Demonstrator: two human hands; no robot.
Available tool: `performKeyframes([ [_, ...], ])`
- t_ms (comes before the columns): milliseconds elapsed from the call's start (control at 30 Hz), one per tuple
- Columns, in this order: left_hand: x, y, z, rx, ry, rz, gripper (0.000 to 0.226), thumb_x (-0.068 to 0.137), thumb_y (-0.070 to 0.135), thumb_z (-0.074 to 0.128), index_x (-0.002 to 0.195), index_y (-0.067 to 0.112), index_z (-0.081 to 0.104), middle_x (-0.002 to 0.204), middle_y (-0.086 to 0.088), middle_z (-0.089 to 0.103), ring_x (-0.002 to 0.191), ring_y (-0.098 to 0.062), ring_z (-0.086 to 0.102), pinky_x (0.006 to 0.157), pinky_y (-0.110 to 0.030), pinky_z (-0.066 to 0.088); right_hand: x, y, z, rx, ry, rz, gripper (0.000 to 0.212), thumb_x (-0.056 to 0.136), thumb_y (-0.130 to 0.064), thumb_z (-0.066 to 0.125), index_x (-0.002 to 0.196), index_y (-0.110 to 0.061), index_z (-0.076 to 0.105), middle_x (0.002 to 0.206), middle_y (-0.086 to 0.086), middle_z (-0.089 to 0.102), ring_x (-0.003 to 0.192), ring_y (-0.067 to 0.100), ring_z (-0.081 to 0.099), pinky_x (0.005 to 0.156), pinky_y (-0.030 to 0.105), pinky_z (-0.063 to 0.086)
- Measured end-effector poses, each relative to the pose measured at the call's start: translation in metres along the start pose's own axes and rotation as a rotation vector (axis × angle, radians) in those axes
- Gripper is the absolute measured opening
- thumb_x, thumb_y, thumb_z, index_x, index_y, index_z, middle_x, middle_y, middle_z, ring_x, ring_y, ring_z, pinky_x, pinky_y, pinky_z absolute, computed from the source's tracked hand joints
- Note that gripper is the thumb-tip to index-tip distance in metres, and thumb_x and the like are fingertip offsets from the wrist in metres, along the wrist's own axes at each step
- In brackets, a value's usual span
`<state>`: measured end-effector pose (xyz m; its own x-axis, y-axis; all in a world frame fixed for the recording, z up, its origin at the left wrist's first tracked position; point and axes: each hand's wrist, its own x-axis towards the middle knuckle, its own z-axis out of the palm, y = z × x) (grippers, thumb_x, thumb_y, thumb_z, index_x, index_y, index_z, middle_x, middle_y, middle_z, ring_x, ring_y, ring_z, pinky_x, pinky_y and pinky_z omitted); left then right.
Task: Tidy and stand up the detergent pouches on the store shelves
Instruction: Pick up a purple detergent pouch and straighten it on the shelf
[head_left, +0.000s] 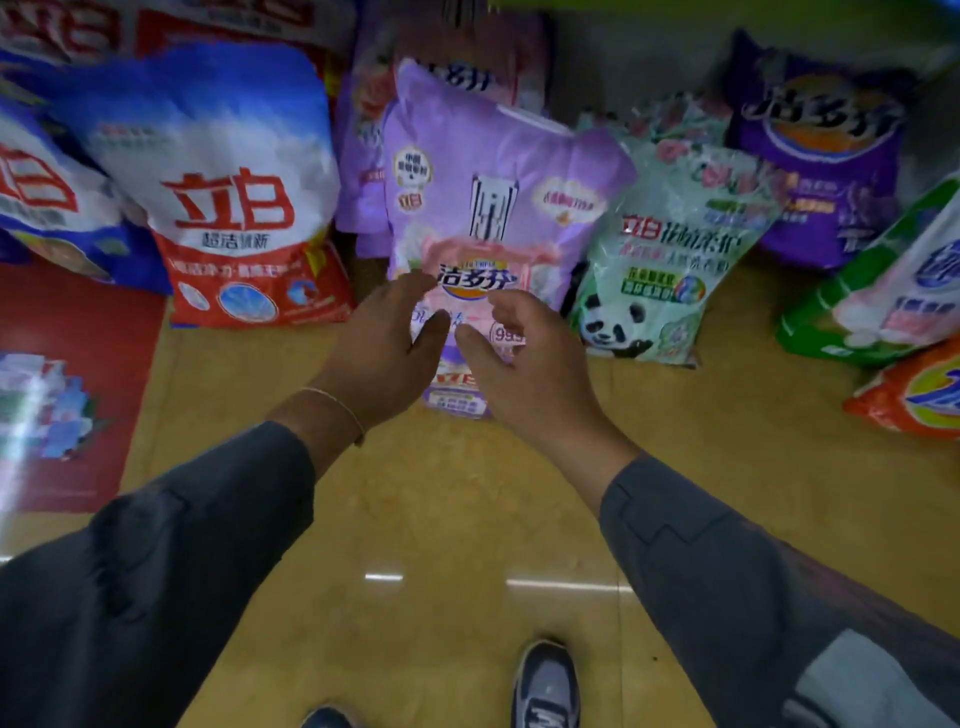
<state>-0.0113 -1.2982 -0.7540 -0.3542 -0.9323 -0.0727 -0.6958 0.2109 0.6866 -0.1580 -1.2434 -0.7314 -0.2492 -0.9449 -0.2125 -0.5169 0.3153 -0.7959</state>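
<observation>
Readable print on the detergent bags

Left of the hands, "立白 超洁清新" is showing on the blue-white bag (228, 197); above them, "洁多芬" on the lilac pouch (498, 208); right, "立白" on the panda pouch (670, 249).

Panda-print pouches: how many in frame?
1. The green panda-print pouch stands right of the light purple pouch that both hands reach toward. More may sit hidden behind the front row.

Tan shelf (467, 493): carries lilac pouch (498, 208), blue-white bag (223, 171), panda pouch (665, 260), red sheet (67, 374).
</observation>
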Motion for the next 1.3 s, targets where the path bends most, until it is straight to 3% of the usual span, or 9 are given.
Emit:
performKeyframes([
  [200,0.013,-0.052,0.043,0.118,-0.129,-0.026,0.069,0.071,0.022,0.053,0.135,-0.004,0.05,0.135,-0.025,0.054,0.125,-0.041,0.051,0.105,-0.041,0.038,0.023,0.063,0.032,-0.312,-0.096,-0.009,0.057,0.091,-0.036,0.067,0.14,-0.011,0.053,0.135,0.013,0.059,0.128,0.03,0.052,0.102,0.039,0.043],
  [300,0.026,-0.07,0.064,0.269,-0.228,0.009,0.064,0.08,0.02,0.067,0.138,0.001,0.049,0.14,-0.022,0.051,0.132,-0.039,0.043,0.112,-0.042,0.032,0.034,0.09,0.041,-0.495,-0.158,0.017,0.051,0.091,-0.033,0.067,0.134,-0.01,0.056,0.131,0.013,0.06,0.124,0.034,0.054,0.098,0.044,0.047],
  [433,0.038,-0.076,0.078,0.676,-0.194,0.02,0.062,0.081,0.021,0.068,0.139,0.014,0.048,0.135,-0.016,0.05,0.123,-0.041,0.039,0.094,-0.045,0.04,0.041,0.117,0.048,-0.542,-0.188,0.127,0.031,0.095,-0.024,0.064,0.123,-0.012,0.062,0.121,0.012,0.066,0.112,0.034,0.061,0.077,0.036,0.047],
  [600,0.039,-0.07,0.074,0.978,-0.184,0.114,0.022,0.09,0.023,0.054,0.105,0.016,0.069,0.108,-0.008,0.066,0.114,-0.036,0.046,0.089,-0.04,0.037,0.043,0.13,0.047,-0.489,-0.164,0.147,0.016,0.096,-0.012,0.056,0.098,-0.005,0.071,0.098,0.016,0.071,0.093,0.034,0.065,0.064,0.028,0.031],
  [833,0.019,-0.05,0.026,0.725,-0.106,0.103,0.017,0.09,0.023,0.059,0.093,0.011,0.071,0.094,-0.015,0.065,0.095,-0.038,0.059,0.075,-0.037,0.044,0.032,0.076,0.008,-0.381,-0.096,-0.004,0.024,0.094,-0.001,0.058,0.112,-0.002,0.074,0.11,0.017,0.073,0.099,0.031,0.066,0.049,0.005,0.032],
  [967,-0.002,-0.004,-0.039,0.569,-0.095,0.139,0.009,0.078,0.012,0.067,0.071,0.006,0.067,0.075,-0.019,0.064,0.064,-0.04,0.063,0.052,-0.039,0.051,0.011,0.019,-0.029,-0.309,-0.044,-0.104,0.019,0.097,-0.005,0.059,0.106,-0.002,0.076,0.102,0.015,0.075,0.092,0.03,0.067,0.06,0.019,0.032],
  [1067,-0.009,0.046,-0.099,0.483,-0.031,0.112,0.011,0.085,0.012,0.063,0.08,0.006,0.07,0.083,-0.019,0.067,0.072,-0.041,0.065,0.056,-0.039,0.048,-0.006,-0.04,-0.064,-0.254,-0.004,-0.113,0.018,0.097,-0.005,0.059,0.088,-0.004,0.074,0.071,-0.006,0.059,0.064,0.004,0.051,0.054,0.018,0.025],
  [1200,-0.02,0.119,-0.191,0.395,0.065,0.089,0.015,0.09,0.016,0.06,0.084,0.009,0.072,0.08,-0.014,0.069,0.076,-0.038,0.063,0.056,-0.029,0.032,-0.031,-0.137,-0.119,-0.123,0.068,-0.117,0.016,0.093,0.0,0.057,0.084,-0.004,0.07,0.07,-0.001,0.061,0.061,0.015,0.054,0.052,0.025,0.036],
  [1300,-0.034,0.177,-0.264,0.315,0.196,0.155,0.016,0.081,0.018,0.063,0.071,0.009,0.071,0.065,-0.011,0.067,0.064,-0.035,0.063,0.051,-0.027,0.034,-0.055,-0.21,-0.163,-0.001,0.12,-0.143,0.018,0.095,0.001,0.056,0.087,-0.013,0.063,0.067,-0.009,0.053,0.055,0.004,0.049,0.047,0.017,0.032],
])
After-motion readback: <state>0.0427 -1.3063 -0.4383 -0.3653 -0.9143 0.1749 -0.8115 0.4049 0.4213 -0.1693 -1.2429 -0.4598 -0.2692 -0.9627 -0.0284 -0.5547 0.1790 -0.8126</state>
